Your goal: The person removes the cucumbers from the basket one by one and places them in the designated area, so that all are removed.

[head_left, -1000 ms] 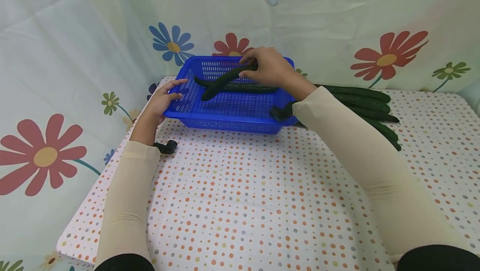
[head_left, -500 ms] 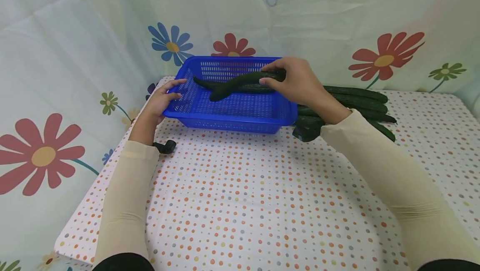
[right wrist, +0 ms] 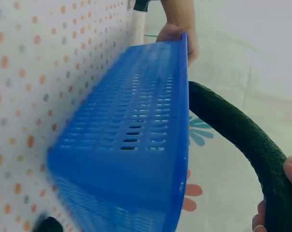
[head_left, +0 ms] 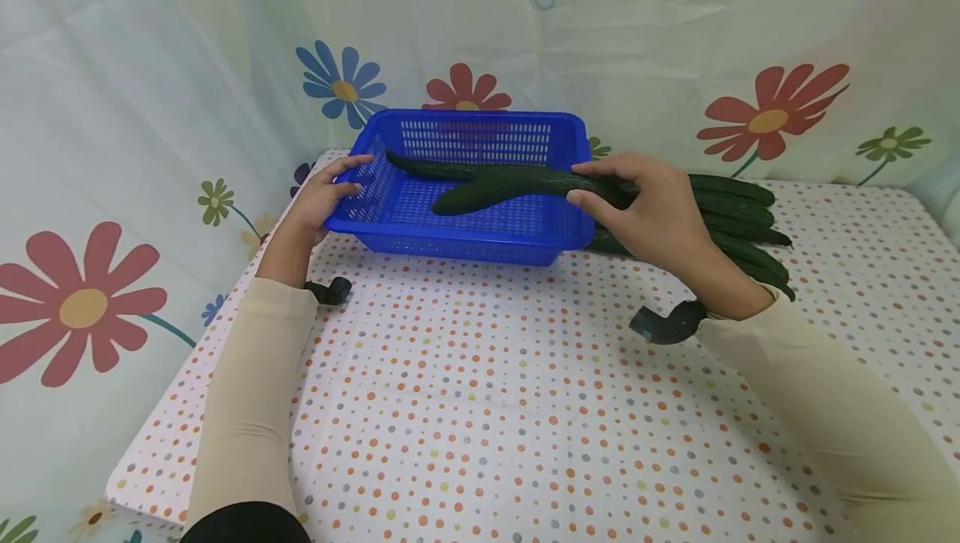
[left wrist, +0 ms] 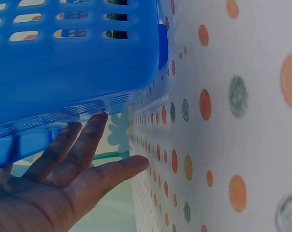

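A blue perforated basket (head_left: pixel 480 234) stands at the back of the dotted table. One dark green cucumber (head_left: pixel 427 166) lies inside it. My right hand (head_left: pixel 645 209) grips a second, curved cucumber (head_left: pixel 510 186) by its right end and holds it above the basket's right rim; in the right wrist view that cucumber (right wrist: pixel 238 133) arches over the basket (right wrist: pixel 131 145). My left hand (head_left: pixel 322 201) holds the basket's left rim, thumb on top. In the left wrist view the left hand's fingers (left wrist: pixel 85 150) press the basket wall (left wrist: pixel 64 72).
Several more cucumbers (head_left: pixel 738 213) lie in a pile on the table right of the basket, behind my right hand. A floral cloth hangs behind and to the left. The dotted tablecloth (head_left: pixel 487 393) stretches toward me.
My right hand has drawn the curved cucumber to the right, from over the basket's middle to across its right rim. The left hand has stayed on the basket's left rim.
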`<move>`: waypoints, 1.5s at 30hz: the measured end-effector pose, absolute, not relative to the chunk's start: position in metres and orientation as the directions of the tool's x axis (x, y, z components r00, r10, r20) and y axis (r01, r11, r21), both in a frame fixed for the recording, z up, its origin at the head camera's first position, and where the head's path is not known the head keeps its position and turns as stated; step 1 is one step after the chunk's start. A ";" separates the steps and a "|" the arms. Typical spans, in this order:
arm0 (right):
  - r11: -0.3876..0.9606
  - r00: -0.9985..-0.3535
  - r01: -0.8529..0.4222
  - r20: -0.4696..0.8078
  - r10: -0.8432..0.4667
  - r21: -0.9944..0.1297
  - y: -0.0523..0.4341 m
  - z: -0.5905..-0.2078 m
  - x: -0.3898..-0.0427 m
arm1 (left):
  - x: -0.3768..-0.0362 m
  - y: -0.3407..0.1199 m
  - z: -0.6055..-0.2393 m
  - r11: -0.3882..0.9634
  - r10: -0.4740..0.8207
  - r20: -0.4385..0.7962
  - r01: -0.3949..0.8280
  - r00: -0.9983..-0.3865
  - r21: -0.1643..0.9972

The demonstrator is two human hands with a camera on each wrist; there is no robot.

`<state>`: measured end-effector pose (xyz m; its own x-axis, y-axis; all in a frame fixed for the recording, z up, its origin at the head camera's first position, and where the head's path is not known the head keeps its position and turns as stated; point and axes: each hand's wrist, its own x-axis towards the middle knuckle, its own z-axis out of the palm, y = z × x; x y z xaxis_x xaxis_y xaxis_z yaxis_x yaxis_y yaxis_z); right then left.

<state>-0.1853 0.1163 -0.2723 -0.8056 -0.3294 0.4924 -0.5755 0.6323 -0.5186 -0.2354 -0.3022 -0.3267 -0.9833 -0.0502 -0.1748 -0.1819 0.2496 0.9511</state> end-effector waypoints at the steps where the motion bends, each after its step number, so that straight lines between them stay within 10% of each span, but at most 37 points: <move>1: 0.632 -0.802 -0.577 0.506 -0.319 -0.517 0.119 -0.275 -0.182 | -0.236 -0.302 -0.327 0.254 -0.049 -0.174 -0.181 -0.984 0.950; 18: 0.597 -0.771 -0.579 0.612 -0.177 -0.555 0.158 -0.312 -0.146 | -0.236 -0.303 -0.330 0.275 -0.053 -0.176 -0.184 -0.983 0.944; 35: 0.579 -0.731 -0.656 0.600 -0.326 -0.484 0.191 -0.319 -0.143 | -0.237 -0.308 -0.334 0.250 -0.050 -0.183 -0.190 -0.982 0.949; 45: 0.726 -0.807 -0.551 0.484 -0.339 -0.412 0.232 -0.306 -0.151 | -0.241 -0.307 -0.336 0.251 -0.041 -0.165 -0.170 -0.985 0.953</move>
<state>-0.1512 0.2315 -0.3060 -0.8071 -0.3385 0.4837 -0.5512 0.7255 -0.4120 -0.2413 -0.3073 -0.3364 -0.9854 -0.0414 -0.1654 -0.1704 0.2509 0.9529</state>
